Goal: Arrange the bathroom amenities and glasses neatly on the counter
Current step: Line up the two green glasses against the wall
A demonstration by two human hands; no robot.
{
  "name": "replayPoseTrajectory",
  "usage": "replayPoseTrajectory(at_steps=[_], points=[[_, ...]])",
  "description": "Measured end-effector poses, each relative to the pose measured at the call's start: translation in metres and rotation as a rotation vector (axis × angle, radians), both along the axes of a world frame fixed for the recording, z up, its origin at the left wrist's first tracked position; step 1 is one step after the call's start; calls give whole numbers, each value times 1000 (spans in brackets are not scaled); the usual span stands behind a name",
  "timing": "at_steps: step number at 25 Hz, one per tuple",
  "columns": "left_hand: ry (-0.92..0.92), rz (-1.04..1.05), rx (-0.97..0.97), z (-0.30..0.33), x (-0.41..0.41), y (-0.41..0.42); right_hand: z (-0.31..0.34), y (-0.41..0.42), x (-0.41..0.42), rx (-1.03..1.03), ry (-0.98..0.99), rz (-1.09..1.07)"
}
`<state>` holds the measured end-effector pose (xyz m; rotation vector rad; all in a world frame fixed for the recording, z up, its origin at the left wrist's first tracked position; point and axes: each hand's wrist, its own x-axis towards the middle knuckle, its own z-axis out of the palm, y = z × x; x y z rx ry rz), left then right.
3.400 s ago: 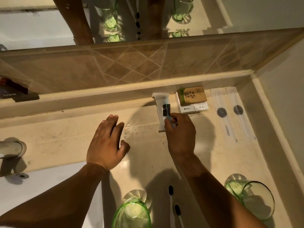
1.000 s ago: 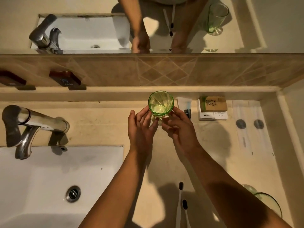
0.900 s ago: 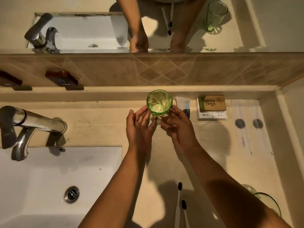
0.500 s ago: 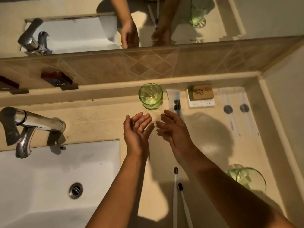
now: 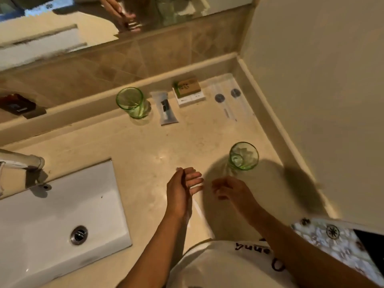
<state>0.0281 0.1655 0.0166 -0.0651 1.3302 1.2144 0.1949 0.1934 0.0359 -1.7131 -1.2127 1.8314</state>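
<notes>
- Green glass (image 5: 133, 102) stood upright at the back edge of the counter (image 5: 145, 150), against the low ledge under the tiled splashback.
- Just beside it toward the right-hand wall lay a white tube (image 5: 166, 109), flat, long axis running back to front.
- Next along the back edge: a white box with a brown carton stacked on top (image 5: 188, 91), touching the ledge.
- In the back right corner lay two clear wrapped sachets (image 5: 227, 100) side by side, each with a dark round mark.
- Second green glass (image 5: 243, 156) stood upright near the right-hand edge, well apart from the back row, closer to the front.
- Left hand (image 5: 182, 187) hovered over the front middle of the counter, palm turned inward, fingers extended and loosely together, gripping nothing.
- Right hand (image 5: 232, 190) hovered just beside it, near the second glass but not touching; fingers curled loosely, blurred, nothing seen between them.
- Pale thin sticks lay under the left wrist; too blurred to identify.
- White sink (image 5: 52, 223) was set into the counter's left part, with a drain (image 5: 79, 234) and a chrome tap (image 5: 22, 161) at its back.
- Mirror (image 5: 83, 21) ran above the splashback; a dark box (image 5: 19, 106) rested on the ledge at far left.
</notes>
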Motion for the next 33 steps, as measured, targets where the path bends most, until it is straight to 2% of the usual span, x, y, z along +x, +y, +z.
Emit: replayPoseTrajectory(at_steps=[5, 9, 14, 20, 23, 27, 33], points=[[-17, -100, 64, 9, 45, 30, -2, 3, 75, -22, 90, -367], [29, -174, 36, 18, 63, 55, 0, 26, 87, 43, 246, -447], [61, -174, 26, 34, 83, 63, -3, 43, 90, 84, 196, -258], [13, -53, 31, 37, 97, 59, 1, 55, 90, 246, 141, -70], [0, 5, 42, 37, 93, 54, -2, 62, 83, 182, 177, -49], [-16, 106, 94, 52, 63, 43, -5, 65, 47, 214, 133, 30], [8, 175, 101, 49, -28, 2, 17, 49, -59, 358, -16, 304]])
